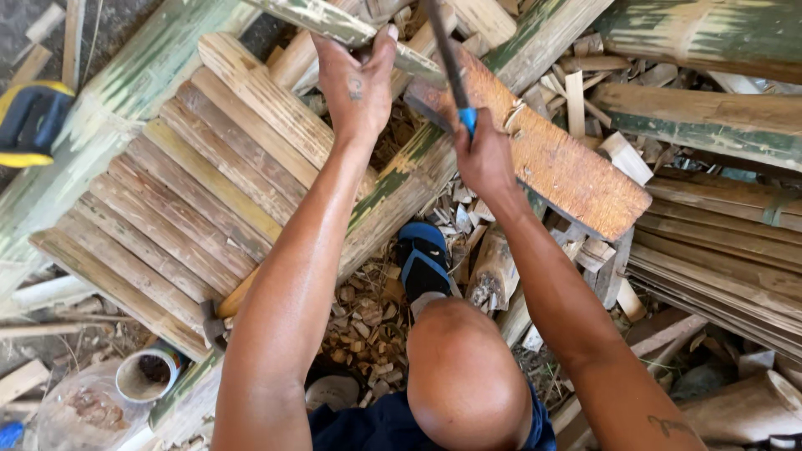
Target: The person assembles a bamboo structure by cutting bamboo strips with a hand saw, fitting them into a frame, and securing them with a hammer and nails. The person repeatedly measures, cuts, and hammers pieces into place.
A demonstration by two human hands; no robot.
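My left hand [359, 79] reaches forward and grips a green-and-white split bamboo strip [322, 18] that lies across the top of the view. My right hand [484, 159] is closed on the blue handle of a long dark blade [443, 50]. The blade points up and away, and its edge meets the strip just right of my left thumb. Below both hands lie a rough brown board [560, 163] and a thick green bamboo pole [401, 179]. A panel of flat bamboo slats [192, 184] sits to the left of my left arm.
My foot in a blue sandal [422, 259] rests among wood chips beside my bent knee [464, 376]. A yellow-and-black tape measure [29, 121] lies far left. A hammer [213, 321], a can [150, 376] and a plastic jar [83, 409] sit lower left. Stacked bamboo strips [718, 242] fill the right.
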